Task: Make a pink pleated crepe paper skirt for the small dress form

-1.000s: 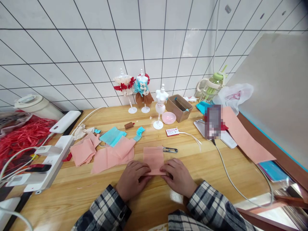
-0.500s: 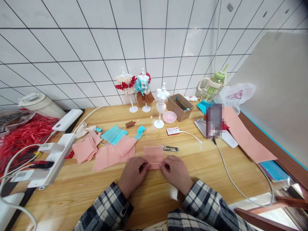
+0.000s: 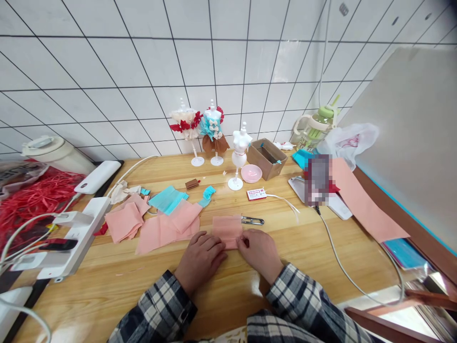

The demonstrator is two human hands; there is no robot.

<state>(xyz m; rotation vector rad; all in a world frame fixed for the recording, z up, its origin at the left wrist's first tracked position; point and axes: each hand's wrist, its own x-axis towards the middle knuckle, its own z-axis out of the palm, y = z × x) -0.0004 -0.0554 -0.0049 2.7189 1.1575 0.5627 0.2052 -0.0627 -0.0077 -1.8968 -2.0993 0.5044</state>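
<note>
A small pink piece of fabric (image 3: 227, 225) lies on the wooden table in front of me, its near edge folded up. My left hand (image 3: 202, 259) lies with fingers stretched out, the fingertips at the fabric's lower left corner. At its lower right corner my right hand (image 3: 259, 251) is closed, thumb and forefinger pinching the folded edge. Black thread snips (image 3: 253, 220) lie just beyond, touching or tucked by the fabric's right side. To the left are more pink fabric pieces (image 3: 160, 233) and a turquoise piece (image 3: 167, 200).
A bare white mini mannequin (image 3: 241, 143) stands behind, with two dressed ones (image 3: 214, 126) farther back. Around it are a pink bowl (image 3: 251, 173), a cardboard box (image 3: 271, 164) and a small labelled box (image 3: 256, 194). A power strip (image 3: 84, 233) lies left; a cable (image 3: 337, 250) curves on the right.
My left hand has let go of its pinch on the folded edge and flattened out, fingers extended. My right hand still pinches the right corner. The thin cord along the fold is no longer clearly visible.
</note>
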